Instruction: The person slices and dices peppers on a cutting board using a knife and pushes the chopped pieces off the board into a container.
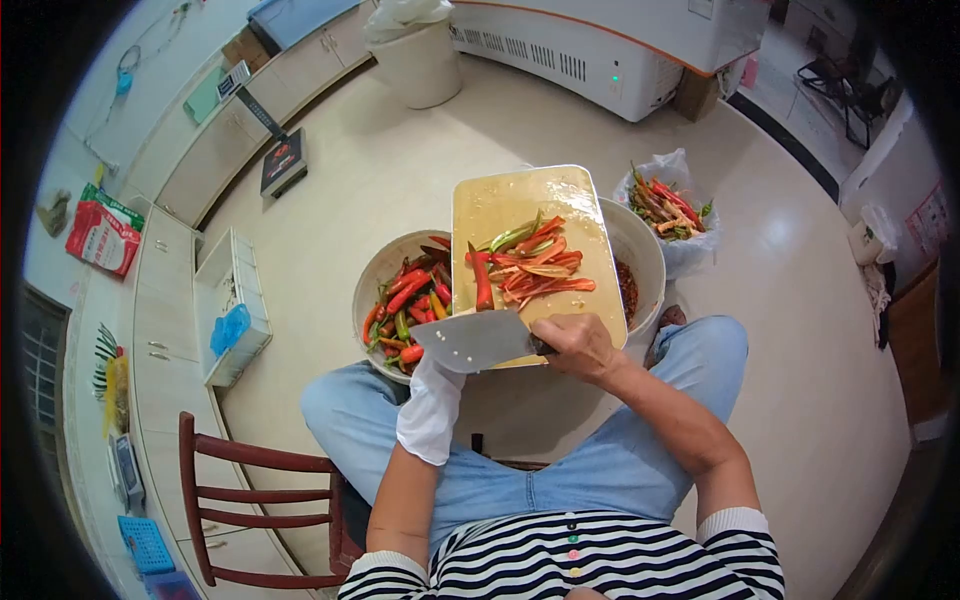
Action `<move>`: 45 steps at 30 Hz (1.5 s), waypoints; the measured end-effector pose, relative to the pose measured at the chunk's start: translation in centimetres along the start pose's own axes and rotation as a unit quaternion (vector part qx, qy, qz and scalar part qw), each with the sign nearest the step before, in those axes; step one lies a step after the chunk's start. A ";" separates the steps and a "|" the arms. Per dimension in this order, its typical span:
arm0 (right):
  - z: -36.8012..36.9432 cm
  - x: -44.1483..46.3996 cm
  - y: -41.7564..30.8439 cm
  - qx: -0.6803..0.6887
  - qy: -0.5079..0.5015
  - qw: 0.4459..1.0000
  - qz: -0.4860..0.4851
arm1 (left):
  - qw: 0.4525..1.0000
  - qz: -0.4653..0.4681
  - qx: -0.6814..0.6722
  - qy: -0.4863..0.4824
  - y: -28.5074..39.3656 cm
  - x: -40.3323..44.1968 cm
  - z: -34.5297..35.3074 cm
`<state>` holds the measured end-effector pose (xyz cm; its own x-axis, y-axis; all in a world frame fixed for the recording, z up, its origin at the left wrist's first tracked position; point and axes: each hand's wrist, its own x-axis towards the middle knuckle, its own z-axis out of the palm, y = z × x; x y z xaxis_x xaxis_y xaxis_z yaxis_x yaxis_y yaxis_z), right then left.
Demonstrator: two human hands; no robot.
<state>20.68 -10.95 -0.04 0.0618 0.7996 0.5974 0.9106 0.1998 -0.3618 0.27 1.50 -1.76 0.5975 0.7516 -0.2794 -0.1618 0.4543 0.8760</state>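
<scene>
My right hand (pixel 578 347) grips the dark handle of a broad-bladed cleaver (pixel 475 342), its blade pointing left over the near edge of a yellowish cutting board (pixel 520 195). Bits of seed stick to the blade. My left hand (pixel 430 412), in a white glove, is at the board's near left corner; the blade covers its fingers. A whole red chili pepper (pixel 481 280) lies on the board just beyond the blade. To its right is a pile of split red and green peppers (pixel 545 262). The board rests across two tubs.
A tub of whole peppers (pixel 400 305) stands at left. The right tub (pixel 648 262) holds chopped red bits, partly hidden. Beyond it is a plastic bag of pepper stems and scraps (pixel 672 210). A wooden chair (pixel 262 490), floor scale (pixel 284 163) and white bin (pixel 418 65) stand around.
</scene>
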 end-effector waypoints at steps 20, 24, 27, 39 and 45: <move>0.2 0.9 2.7 -0.068 -0.097 0.966 0.231 | 0.980 -0.186 0.039 -0.058 5.1 0.1 4.0; 0.2 1.4 3.0 -0.028 -0.103 0.957 0.271 | 0.975 -0.194 -0.021 -0.102 4.5 -0.5 2.8; 1.1 1.1 4.1 0.010 -0.064 0.956 0.285 | 0.963 -0.203 -0.052 -0.168 4.5 -1.4 2.3; 0.1 0.8 1.3 0.125 0.005 0.954 0.274 | 0.981 -0.182 -0.045 -0.046 2.3 2.5 3.2; -0.6 0.2 0.0 0.043 -0.008 0.996 0.083 | 0.978 -0.095 -0.162 -0.088 -1.4 4.7 0.3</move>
<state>20.93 -11.11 0.48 0.2006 0.8346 0.5130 0.8499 0.1121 -0.5148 3.58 4.27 -4.21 0.7619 0.5587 -0.3277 -0.2586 0.7262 0.6370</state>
